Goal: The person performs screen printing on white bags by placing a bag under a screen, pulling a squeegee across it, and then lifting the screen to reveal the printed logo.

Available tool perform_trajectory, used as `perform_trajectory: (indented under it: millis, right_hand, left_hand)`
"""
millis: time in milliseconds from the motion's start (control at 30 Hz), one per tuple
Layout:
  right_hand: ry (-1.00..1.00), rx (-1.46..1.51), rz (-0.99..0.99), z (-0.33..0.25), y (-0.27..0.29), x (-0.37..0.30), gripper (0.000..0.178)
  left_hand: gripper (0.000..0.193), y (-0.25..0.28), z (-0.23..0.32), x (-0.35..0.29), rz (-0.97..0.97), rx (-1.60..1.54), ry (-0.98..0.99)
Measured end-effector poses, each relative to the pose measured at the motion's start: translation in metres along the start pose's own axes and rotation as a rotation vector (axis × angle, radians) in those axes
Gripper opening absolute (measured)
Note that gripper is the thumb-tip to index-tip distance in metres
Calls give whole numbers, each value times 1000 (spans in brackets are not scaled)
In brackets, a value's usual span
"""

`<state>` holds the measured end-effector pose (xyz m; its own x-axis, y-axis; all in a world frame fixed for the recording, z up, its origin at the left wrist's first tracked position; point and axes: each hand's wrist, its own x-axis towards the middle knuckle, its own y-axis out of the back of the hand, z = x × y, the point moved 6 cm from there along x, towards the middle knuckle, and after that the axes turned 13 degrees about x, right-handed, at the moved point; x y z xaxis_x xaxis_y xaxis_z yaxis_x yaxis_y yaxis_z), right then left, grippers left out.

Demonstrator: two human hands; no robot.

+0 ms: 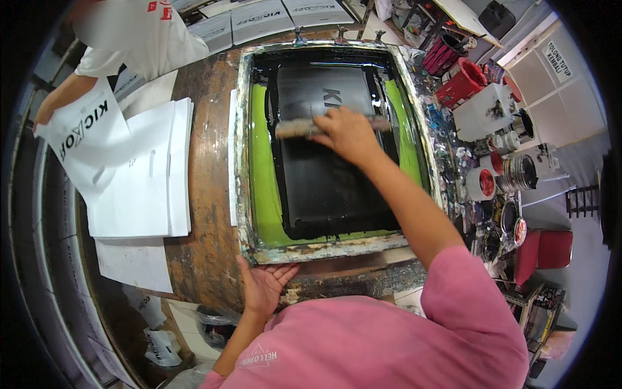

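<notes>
**One squeegee, one screen, two bare hands**

Nearest: left hand [267,285], palm up at the frame's [324,249] near-left corner, thumb apart, fingers extended, clamped on nothing; exact contact unclear. One frame, looks rigid and fairly heavy; best held by its near rim.

Inside it, one dark pool of ink [337,201] between two green strips, likely slick. The squeegee [293,129] lies across the ink, toward the far half; right hand [350,135] has fingers clamped on its middle. Probably light, stiff bar, softer blade, slippery where inked; grip the top, centred.

To the left, one paper stack [146,201]: sheets thin, easily creased, take by edges. Beyond it, one co-worker [152,48] holds one printed sheet [87,139]. Far end: three clamps [341,35], then three prints [262,21] in a row.
</notes>
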<state>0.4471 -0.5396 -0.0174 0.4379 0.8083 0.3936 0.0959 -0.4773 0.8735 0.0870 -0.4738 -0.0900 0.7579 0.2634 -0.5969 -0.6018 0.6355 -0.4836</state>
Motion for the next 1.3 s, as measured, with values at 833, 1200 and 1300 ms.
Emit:
perform_trajectory:
  millis: [833,1200,1300]
  right_hand:
    - [-24,-128,215,-194,165,-110,33]
    - [117,-176,478,-176,269,9,42]
    - [164,-197,540,-169,281,24,44]
  left_hand:
    - [108,-52,84,-53,-368,62,-522]
    - [96,-38,63,28,543,2142,-781]
    - [104,-40,52,33,490,2184,-659]
